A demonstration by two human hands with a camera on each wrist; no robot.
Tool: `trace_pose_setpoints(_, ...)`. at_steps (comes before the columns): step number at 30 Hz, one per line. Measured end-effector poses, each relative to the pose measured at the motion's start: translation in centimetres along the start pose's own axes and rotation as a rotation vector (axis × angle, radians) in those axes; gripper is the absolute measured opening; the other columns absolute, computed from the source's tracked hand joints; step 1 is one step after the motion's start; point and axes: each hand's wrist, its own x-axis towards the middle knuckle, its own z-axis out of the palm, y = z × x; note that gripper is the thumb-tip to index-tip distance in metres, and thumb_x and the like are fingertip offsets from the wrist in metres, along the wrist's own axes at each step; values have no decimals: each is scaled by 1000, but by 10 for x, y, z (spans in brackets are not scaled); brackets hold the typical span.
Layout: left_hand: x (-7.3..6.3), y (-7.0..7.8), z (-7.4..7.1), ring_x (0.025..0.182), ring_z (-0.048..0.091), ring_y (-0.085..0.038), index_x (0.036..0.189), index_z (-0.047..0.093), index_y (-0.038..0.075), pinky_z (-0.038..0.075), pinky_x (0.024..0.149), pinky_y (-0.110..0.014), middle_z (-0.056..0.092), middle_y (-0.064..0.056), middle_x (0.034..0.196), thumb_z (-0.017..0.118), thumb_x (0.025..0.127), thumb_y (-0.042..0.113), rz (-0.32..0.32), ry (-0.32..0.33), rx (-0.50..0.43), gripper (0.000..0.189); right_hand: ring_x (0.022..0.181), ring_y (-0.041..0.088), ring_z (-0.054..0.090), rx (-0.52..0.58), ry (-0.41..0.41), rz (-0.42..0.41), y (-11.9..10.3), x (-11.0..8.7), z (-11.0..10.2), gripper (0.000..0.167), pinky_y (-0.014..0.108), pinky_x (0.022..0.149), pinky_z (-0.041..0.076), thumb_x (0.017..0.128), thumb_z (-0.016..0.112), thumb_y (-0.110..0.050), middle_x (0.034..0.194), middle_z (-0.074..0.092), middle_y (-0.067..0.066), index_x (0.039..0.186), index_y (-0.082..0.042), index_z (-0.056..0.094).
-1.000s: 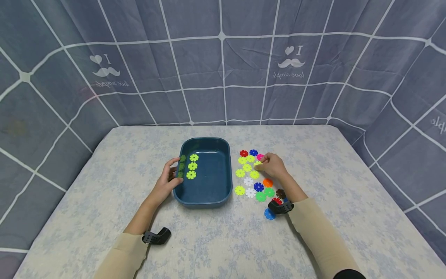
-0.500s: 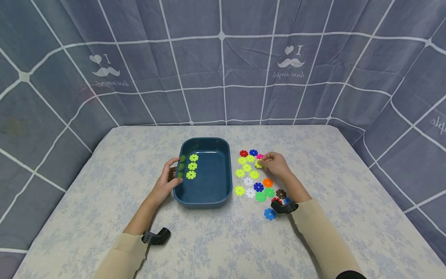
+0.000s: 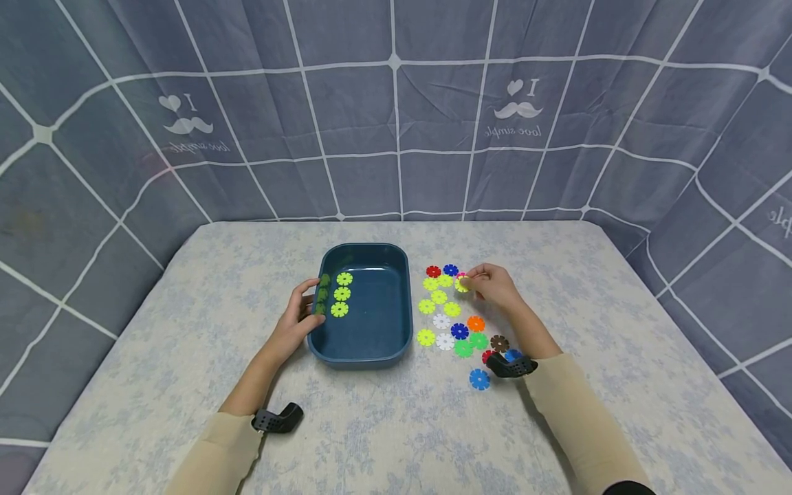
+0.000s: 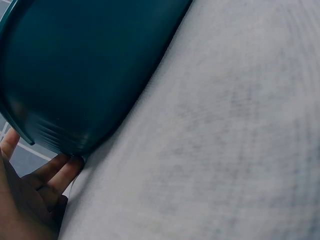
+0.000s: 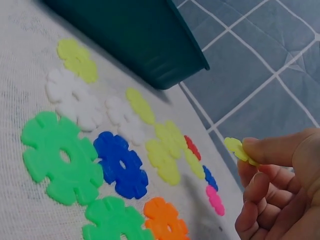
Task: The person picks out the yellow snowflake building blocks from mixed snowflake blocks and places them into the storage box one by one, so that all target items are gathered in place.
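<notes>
My right hand (image 3: 495, 285) pinches a yellow snowflake disc (image 5: 240, 150) between thumb and fingers, raised above the table in the right wrist view. Below it in that view lies a pink disc (image 5: 215, 200). On the left, my left hand (image 3: 294, 316) holds the left side of a dark teal plastic bin (image 3: 377, 323); in the left wrist view its fingers (image 4: 67, 175) touch the bin's outer wall. Inside the bin a yellow disc (image 3: 342, 294) lies in a column with two others, mirrored in the wall.
Several more flat notched discs lie right of the bin, including yellow ones (image 3: 427, 306), white (image 3: 445, 342), green (image 3: 463, 348), orange (image 3: 476, 324) and blue (image 3: 479, 379). A patterned cloth covers the table (image 3: 371, 426). A grey checked curtain (image 3: 346, 117) hangs behind.
My right hand has taken hold of the yellow disc, lifted it and shifted slightly away from me. The left hand and bin have stayed in place.
</notes>
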Motion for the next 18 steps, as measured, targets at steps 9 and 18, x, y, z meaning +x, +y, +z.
trace_pose_setpoints(9,1,0,1,125,44,-41,154,20,19,36,99,-56,37,-27,144,53,92,8,-9,4,-1,70,67,20,46,36,-23,-51,-14,-9,0,28,37,74,44,92,68,-21,85,59,14,106,0,58)
trace_pose_setpoints(18,-9,33,3,124,43,-47,152,20,5,35,98,-58,37,-34,140,50,91,3,-5,-9,8,67,65,19,46,70,-54,-115,-27,-18,3,25,43,77,44,93,67,-19,86,62,15,104,1,58)
